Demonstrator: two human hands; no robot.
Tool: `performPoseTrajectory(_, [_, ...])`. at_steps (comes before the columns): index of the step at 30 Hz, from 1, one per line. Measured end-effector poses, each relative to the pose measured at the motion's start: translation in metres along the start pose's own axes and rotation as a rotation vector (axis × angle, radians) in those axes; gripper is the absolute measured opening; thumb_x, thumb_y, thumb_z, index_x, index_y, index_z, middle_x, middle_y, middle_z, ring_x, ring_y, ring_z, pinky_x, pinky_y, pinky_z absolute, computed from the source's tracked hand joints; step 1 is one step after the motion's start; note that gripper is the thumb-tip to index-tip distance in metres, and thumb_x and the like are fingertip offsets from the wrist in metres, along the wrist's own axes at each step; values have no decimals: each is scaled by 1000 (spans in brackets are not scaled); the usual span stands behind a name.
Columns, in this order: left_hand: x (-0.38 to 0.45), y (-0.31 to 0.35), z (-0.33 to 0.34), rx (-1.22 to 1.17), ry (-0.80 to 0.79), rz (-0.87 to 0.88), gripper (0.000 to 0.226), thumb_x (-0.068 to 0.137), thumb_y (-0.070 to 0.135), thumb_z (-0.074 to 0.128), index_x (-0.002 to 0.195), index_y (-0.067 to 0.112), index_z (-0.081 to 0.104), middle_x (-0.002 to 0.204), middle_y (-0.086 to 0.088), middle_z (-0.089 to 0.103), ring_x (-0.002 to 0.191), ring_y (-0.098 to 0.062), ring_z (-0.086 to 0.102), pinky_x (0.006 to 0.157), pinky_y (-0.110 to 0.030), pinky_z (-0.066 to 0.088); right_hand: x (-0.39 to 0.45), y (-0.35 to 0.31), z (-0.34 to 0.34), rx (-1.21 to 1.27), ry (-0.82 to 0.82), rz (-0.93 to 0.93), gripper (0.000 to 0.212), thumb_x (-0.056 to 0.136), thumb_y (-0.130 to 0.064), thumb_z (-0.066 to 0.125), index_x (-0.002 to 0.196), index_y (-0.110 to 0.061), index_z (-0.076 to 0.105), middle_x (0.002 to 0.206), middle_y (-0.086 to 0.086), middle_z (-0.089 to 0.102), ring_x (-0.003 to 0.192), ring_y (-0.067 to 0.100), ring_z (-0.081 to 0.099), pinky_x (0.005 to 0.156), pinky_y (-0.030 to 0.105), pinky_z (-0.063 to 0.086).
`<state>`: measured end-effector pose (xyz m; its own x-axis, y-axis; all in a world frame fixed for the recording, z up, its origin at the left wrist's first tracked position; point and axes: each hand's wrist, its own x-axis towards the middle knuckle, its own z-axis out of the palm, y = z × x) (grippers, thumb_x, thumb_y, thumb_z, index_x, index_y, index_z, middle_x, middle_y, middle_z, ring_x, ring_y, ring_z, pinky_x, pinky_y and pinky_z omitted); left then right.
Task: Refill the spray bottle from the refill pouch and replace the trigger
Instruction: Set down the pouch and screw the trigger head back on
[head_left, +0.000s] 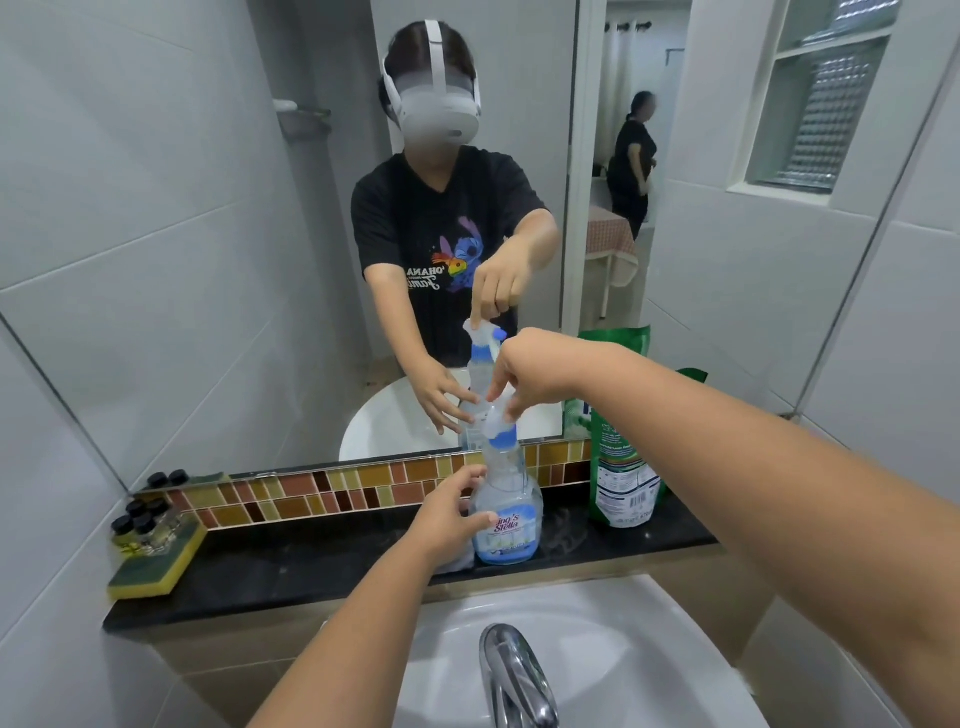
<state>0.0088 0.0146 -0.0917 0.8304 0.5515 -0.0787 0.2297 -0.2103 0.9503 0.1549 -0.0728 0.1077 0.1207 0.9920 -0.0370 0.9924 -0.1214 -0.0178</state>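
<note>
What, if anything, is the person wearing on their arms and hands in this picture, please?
Nothing. Both forearms are bare from where they enter the view to the fingertips, with no sleeves on them. The left hand and the right hand have no gloves, and no rings, watch or bracelet can be seen. The mirror shows a black short-sleeved T-shirt with a cartoon print.

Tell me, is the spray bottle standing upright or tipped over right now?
Upright. The spray bottle stands on its base on the black ledge, steadied by the left hand, while the right hand holds its trigger.
</note>
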Motion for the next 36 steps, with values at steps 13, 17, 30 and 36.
performPoseTrajectory(13, [1, 1, 3, 75, 26, 2, 56, 83, 10, 73, 114, 50, 48, 116, 21, 50, 92, 4, 51, 61, -11, 50, 8, -18, 22, 134, 196, 249, 25, 84, -33, 65, 101, -22, 50, 88, 3, 59, 64, 13, 53, 47, 26, 37])
performPoseTrajectory(17, [-2, 2, 0, 81, 26, 3, 56, 83, 10, 72, 108, 53, 48, 113, 24, 50, 91, 6, 51, 61, -12, 51, 4, -11, 15, 497, 104, 274, 21, 95, -18, 45, 108, -23, 60, 78, 1, 60, 56, 14, 60, 45, 22, 47])
performPoseTrajectory(30, [-4, 7, 2, 139, -11, 23, 53, 86, 10, 69, 120, 43, 48, 126, 15, 49, 110, -6, 48, 67, -15, 50, -2, 1, -1, 0, -95, -20, 41, 75, -27, 81, 113, -36, 68, 105, -6, 52, 89, 14, 49, 67, 24, 38])
performPoseTrajectory(36, [-3, 3, 8, 184, 50, 0, 59, 87, 12, 68, 136, 31, 41, 132, 8, 48, 111, -8, 49, 84, -29, 51, 2, 1, 15, -19, -23, 55, 31, 79, -43, 74, 95, -17, 68, 79, -3, 62, 67, 12, 54, 53, 23, 35])
